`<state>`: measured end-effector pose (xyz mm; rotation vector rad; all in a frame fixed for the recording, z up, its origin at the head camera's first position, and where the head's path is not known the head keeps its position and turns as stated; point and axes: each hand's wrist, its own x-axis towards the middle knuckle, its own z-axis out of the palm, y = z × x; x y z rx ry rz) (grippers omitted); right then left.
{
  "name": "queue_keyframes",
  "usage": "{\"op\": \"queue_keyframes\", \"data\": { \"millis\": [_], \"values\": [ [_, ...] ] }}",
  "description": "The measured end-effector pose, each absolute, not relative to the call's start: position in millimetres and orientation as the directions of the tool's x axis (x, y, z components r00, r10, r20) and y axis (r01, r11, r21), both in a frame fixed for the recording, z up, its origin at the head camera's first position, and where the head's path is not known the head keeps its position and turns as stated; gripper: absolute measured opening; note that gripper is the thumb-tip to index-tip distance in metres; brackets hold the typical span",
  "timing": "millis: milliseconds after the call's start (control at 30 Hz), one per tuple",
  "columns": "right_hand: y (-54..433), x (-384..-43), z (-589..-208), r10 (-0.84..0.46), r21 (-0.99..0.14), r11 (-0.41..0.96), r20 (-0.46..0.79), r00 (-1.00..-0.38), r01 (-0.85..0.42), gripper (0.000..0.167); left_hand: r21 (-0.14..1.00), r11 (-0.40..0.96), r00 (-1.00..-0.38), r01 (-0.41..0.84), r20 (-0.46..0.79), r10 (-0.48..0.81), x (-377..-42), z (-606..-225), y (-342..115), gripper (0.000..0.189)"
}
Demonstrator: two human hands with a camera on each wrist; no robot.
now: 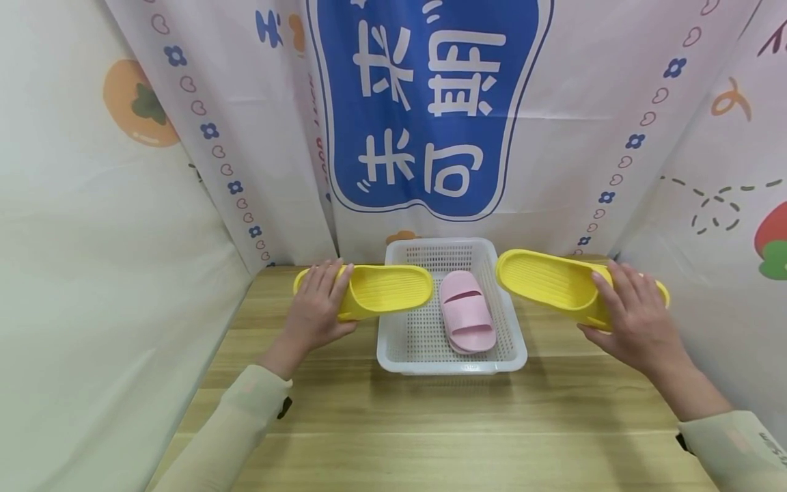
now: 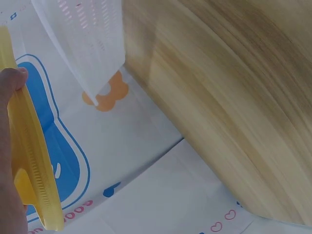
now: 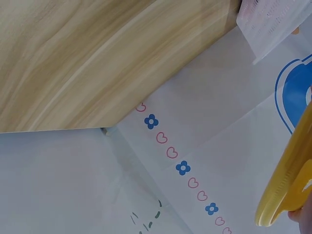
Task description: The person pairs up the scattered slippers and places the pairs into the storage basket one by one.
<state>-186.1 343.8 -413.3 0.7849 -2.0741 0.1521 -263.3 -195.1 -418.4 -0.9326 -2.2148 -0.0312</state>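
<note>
My left hand grips a yellow slipper by its strap end, with the heel pointing right over the basket's left rim. A second yellow slipper is in my right hand, its heel pointing left near the basket's right rim. Both slippers are held up above the table. Between them stands a white plastic basket with perforated walls, and pink slippers lie stacked inside it. The left wrist view shows the yellow slipper edge-on; the right wrist view shows the other slipper at its right edge.
The basket stands on a wood-grain table, near its back edge. Behind hangs a printed curtain with a blue panel. White fabric walls close in the left and right sides.
</note>
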Motion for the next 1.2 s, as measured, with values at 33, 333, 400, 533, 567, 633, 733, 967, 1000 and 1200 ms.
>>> {"op": "queue_keyframes", "data": {
  "millis": [33,333,400,533,567,633,733,967,1000,1200],
  "values": [
    [343,-186,-413,-0.477,0.178,0.791,0.779,-0.407,-0.586,0.077,-0.238,0.737,-0.479,0.632,0.628,0.613,-263,-418,-194,0.111],
    [332,-190,-410,-0.498,0.184,0.756,0.784,-0.37,-0.629,0.072,-0.227,0.724,-0.462,0.652,0.638,0.616,-262,-417,-187,0.111],
    [330,-191,-410,-0.502,0.186,0.744,0.789,-0.354,-0.642,0.071,-0.229,0.721,-0.459,0.654,0.637,0.619,-262,-417,-186,0.11],
    [326,-192,-409,-0.51,0.194,0.733,0.791,-0.338,-0.651,0.07,-0.237,0.715,-0.45,0.658,0.637,0.626,-263,-417,-182,0.11],
    [324,-192,-409,-0.511,0.2,0.735,0.79,-0.337,-0.647,0.07,-0.239,0.714,-0.449,0.659,0.636,0.627,-262,-416,-182,0.109],
    [322,-193,-408,-0.513,0.203,0.74,0.787,-0.343,-0.642,0.07,-0.239,0.71,-0.444,0.663,0.638,0.629,-263,-416,-180,0.11],
    [318,-192,-408,-0.516,0.203,0.745,0.779,-0.356,-0.635,0.07,-0.245,0.708,-0.443,0.662,0.635,0.633,-262,-415,-178,0.108],
    [311,-191,-408,-0.524,0.199,0.739,0.77,-0.365,-0.644,0.071,-0.256,0.703,-0.432,0.664,0.635,0.64,-261,-415,-174,0.105],
    [310,-191,-408,-0.525,0.2,0.736,0.772,-0.359,-0.647,0.07,-0.256,0.703,-0.432,0.664,0.636,0.64,-261,-415,-173,0.104],
    [305,-191,-407,-0.534,0.207,0.727,0.77,-0.349,-0.654,0.067,-0.252,0.704,-0.429,0.664,0.642,0.635,-260,-414,-169,0.1]
  ]
}}
